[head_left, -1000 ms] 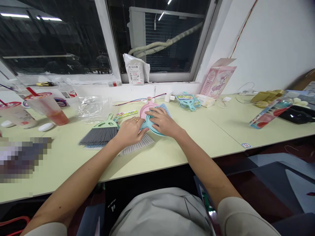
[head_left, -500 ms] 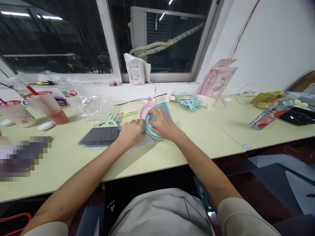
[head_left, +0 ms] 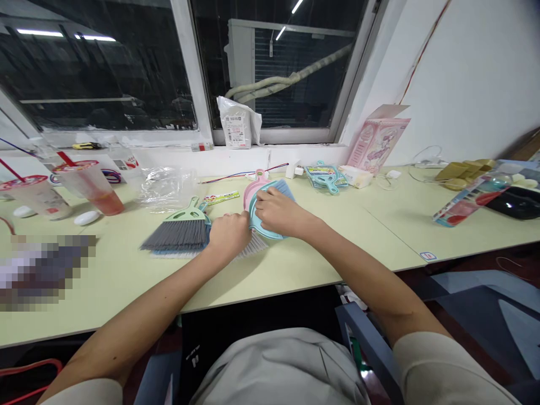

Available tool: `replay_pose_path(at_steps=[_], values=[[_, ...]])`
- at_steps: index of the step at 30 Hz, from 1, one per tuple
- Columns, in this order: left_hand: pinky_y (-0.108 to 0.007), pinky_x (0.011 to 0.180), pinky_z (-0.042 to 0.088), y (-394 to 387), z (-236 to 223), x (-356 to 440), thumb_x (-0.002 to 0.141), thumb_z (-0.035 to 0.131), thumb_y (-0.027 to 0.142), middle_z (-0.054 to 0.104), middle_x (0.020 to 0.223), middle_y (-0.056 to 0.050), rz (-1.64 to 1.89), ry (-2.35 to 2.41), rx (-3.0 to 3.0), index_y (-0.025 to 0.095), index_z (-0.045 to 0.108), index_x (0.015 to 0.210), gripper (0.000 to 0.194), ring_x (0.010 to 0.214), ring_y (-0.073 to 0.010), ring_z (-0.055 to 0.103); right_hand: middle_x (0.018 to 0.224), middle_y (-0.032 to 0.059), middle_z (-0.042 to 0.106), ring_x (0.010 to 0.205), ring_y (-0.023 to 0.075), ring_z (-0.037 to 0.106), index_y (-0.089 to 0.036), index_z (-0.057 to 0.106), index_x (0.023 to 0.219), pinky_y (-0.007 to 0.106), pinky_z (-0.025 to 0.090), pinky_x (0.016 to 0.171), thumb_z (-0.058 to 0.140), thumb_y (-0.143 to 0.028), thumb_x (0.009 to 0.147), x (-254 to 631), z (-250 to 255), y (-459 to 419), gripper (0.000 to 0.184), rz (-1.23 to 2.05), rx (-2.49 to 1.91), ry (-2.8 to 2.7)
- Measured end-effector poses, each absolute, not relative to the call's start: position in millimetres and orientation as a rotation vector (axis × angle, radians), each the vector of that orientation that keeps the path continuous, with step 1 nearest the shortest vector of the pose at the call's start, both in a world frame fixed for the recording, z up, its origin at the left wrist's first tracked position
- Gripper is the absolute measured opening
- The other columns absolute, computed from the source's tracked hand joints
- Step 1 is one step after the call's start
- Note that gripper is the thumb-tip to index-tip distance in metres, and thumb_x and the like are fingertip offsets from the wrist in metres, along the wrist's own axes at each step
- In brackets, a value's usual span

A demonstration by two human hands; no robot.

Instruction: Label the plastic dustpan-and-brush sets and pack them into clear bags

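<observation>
A light-blue dustpan [head_left: 270,230] lies between my hands, over a pink dustpan [head_left: 252,190] with its handle pointing to the window. My left hand [head_left: 230,235] is closed at the blue dustpan's left end, where its fingers hide what they grip. My right hand [head_left: 276,212] lies over the blue dustpan's pan with curled fingers, holding it. Pale bristles [head_left: 255,246] stick out below the hands, and blue bristles [head_left: 286,190] show behind the right hand. Left of my left hand lies a green-handled brush [head_left: 179,233] with grey bristles, on top of other bristles.
Blue packaged dustpan sets [head_left: 327,177] and a pink box [head_left: 377,143] stand at the back right. Drink cups [head_left: 95,188] and crumpled clear plastic [head_left: 164,188] are on the left. A label strip [head_left: 221,197] lies behind my left hand. The table's front edge [head_left: 261,293] runs near me.
My right fingers, spread over the blue dustpan before, are now drawn closer together and curled. My left hand has turned slightly, knuckles up. The view has shifted a little.
</observation>
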State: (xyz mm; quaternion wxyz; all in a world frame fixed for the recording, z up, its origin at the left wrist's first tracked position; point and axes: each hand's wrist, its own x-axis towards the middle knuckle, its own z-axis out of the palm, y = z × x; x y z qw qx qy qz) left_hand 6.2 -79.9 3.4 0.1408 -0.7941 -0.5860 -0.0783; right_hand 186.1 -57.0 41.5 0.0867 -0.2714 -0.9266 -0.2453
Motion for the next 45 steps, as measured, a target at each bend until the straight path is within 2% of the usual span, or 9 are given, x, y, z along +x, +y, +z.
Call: replay_pose_path(at_steps=[8,13,19,22,26,29,36,42,45], values=[[-0.041,0.069,0.05,-78,7,2,0.093,0.06,0.039,0.077,0.098,-0.019,-0.274,-1.63,-2.297,0.016,0.067,0.112,0.03,0.087,-0.0379,0.075,0.1,0.013,0.077,0.115,0.0346,0.054,-0.018,0.08,0.091,0.051,0.041,0.098,0.055,-0.009,0.092,192,62,-61,0.026,-0.79,-0.791,-2.727],[-0.04,0.072,0.049,-69,5,-9,0.094,0.059,0.044,0.077,0.1,-0.015,-0.343,-1.699,-2.305,0.018,0.059,0.124,0.04,0.091,-0.0361,0.074,0.1,0.0147,0.075,0.112,0.0345,0.052,-0.016,0.077,0.093,0.051,0.039,0.095,0.057,-0.012,0.092,217,59,-52,0.02,-0.761,-0.873,-2.62],[-0.039,0.077,0.049,-56,12,-30,0.093,0.06,0.036,0.072,0.112,-0.01,-0.481,-1.733,-2.269,0.026,0.058,0.126,0.035,0.099,-0.0327,0.072,0.104,0.0108,0.074,0.108,0.0327,0.055,-0.021,0.073,0.097,0.051,0.044,0.095,0.061,-0.019,0.09,271,32,1,0.014,-0.478,-0.901,-2.119],[-0.04,0.078,0.051,-48,16,-42,0.095,0.058,0.035,0.067,0.119,-0.01,-0.608,-1.728,-2.206,0.028,0.062,0.126,0.032,0.102,-0.0322,0.069,0.097,0.0091,0.073,0.103,0.0315,0.057,-0.023,0.071,0.093,0.051,0.047,0.095,0.059,-0.019,0.089,291,12,25,0.013,-0.379,-0.918,-1.834],[-0.045,0.093,0.051,-27,19,-64,0.093,0.06,0.028,0.062,0.123,-0.013,-0.851,-1.647,-2.196,0.026,0.064,0.132,0.039,0.118,-0.0344,0.061,0.09,0.0082,0.072,0.098,0.0305,0.058,-0.024,0.068,0.085,0.049,0.05,0.093,0.062,-0.023,0.086,304,-9,39,0.006,-0.296,-0.97,-1.777],[-0.052,0.108,0.043,-6,20,-82,0.089,0.059,0.02,0.061,0.124,-0.014,-0.943,-1.498,-2.273,0.024,0.066,0.132,0.044,0.129,-0.0353,0.052,0.089,0.0079,0.072,0.099,0.0301,0.058,-0.024,0.068,0.083,0.048,0.05,0.094,0.062,-0.025,0.086,306,-17,42,0.006,-0.258,-1.011,-1.794],[-0.058,0.111,0.035,77,48,-77,0.082,0.053,0.012,0.059,0.127,-0.013,-0.753,-1.178,-2.577,0.026,0.075,0.12,0.046,0.134,-0.0349,0.046,0.092,0.0086,0.072,0.103,0.0303,0.058,-0.024,0.068,0.083,0.047,0.048,0.097,0.062,-0.022,0.085,302,-16,39,0.007,-0.209,-1.105,-1.793],[-0.056,0.107,0.038,168,61,-28,0.079,0.057,0.015,0.055,0.142,-0.014,-0.451,-1.037,-2.732,0.024,0.08,0.113,0.042,0.128,-0.0362,0.047,0.089,0.0078,0.072,0.1,0.0295,0.057,-0.023,0.068,0.08,0.045,0.047,0.094,0.061,-0.022,0.083,304,-17,40,0.008,-0.155,-1.157,-1.728],[-0.053,0.107,0.038,197,51,-12,0.082,0.057,0.017,0.053,0.147,-0.012,-0.351,-1.011,-2.784,0.027,0.08,0.119,0.045,0.13,-0.0357,0.047,0.089,0.0079,0.073,0.1,0.0293,0.057,-0.023,0.069,0.081,0.043,0.047,0.093,0.061,-0.02,0.082,303,-20,43,0.009,-0.116,-1.198,-1.715]])
